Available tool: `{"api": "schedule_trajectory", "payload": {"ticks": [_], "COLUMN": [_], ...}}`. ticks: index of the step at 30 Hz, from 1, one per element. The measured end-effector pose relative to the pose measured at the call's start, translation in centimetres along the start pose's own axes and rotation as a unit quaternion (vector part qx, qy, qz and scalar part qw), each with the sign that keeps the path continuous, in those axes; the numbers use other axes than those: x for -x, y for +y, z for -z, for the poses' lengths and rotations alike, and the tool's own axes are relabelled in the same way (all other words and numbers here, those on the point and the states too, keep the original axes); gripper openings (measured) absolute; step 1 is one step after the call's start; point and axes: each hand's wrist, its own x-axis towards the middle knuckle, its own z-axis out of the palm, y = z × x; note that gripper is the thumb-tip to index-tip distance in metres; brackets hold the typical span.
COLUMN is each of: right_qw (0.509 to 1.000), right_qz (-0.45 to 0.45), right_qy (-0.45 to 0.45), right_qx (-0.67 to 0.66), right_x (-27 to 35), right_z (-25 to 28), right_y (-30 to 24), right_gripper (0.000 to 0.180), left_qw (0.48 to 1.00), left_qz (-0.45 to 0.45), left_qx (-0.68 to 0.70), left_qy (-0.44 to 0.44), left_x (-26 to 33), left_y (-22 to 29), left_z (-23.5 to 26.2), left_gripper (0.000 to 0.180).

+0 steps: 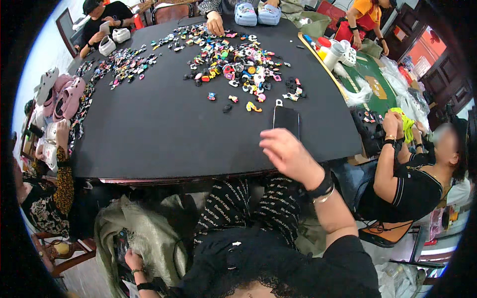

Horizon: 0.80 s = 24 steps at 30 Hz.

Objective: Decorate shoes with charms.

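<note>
My right hand [288, 154] hovers over the near edge of the black table, fingers stretched out and nothing in them. Just beyond its fingertips lies a dark phone [286, 121] with a small light loop at its top. Down at the left, my left hand [133, 260] is at the mouth of a greenish woven sack [149, 231]. Its fingers look curled, but what they hold is hidden. Dark contents show inside the sack. Past the phone, a large pile of colourful small shoe charms [238, 62] spreads over the table, with a few loose ones nearer me.
Co-workers sit around the table [164, 134]; one at the right holds a yellow-green clog [405, 124]. Pink clogs [69, 97] and white ones stand at the left. Light blue clogs [246, 14] are at the far side. A green side table [367, 82] bears bottles and plastic bags.
</note>
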Motion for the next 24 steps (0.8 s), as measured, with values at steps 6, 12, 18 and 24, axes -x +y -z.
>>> {"api": "schedule_trajectory", "payload": {"ticks": [6, 12, 18, 24], "right_qw": [0.996, 0.986, 0.921, 0.984], "right_qz": [0.013, 0.11, -0.044, 0.075], "right_qy": [-0.046, -0.087, -0.195, -0.111], "right_qx": [0.07, 0.088, 0.334, 0.115], "right_x": [-5.0, -9.2, -9.7, -13.0], "right_z": [1.2, -2.1, -0.9, -3.2], "right_y": [7.0, 10.1, 10.9, 8.8], "right_gripper": [0.028, 0.033, 0.019, 0.019], "left_qw": [0.941, 0.813, 0.726, 0.828], "left_qz": [-0.011, 0.088, 0.128, 0.12], "left_qx": [0.295, 0.548, 0.564, 0.414], "left_qy": [0.164, 0.176, 0.372, 0.359], "left_x": [-0.2, -1.2, 3.2, 4.3], "left_y": [-1.4, -10.0, 7.5, 6.0], "left_z": [2.6, 8.1, 17.7, 24.9], "left_gripper": [0.023, 0.02, 0.027, 0.027]}}
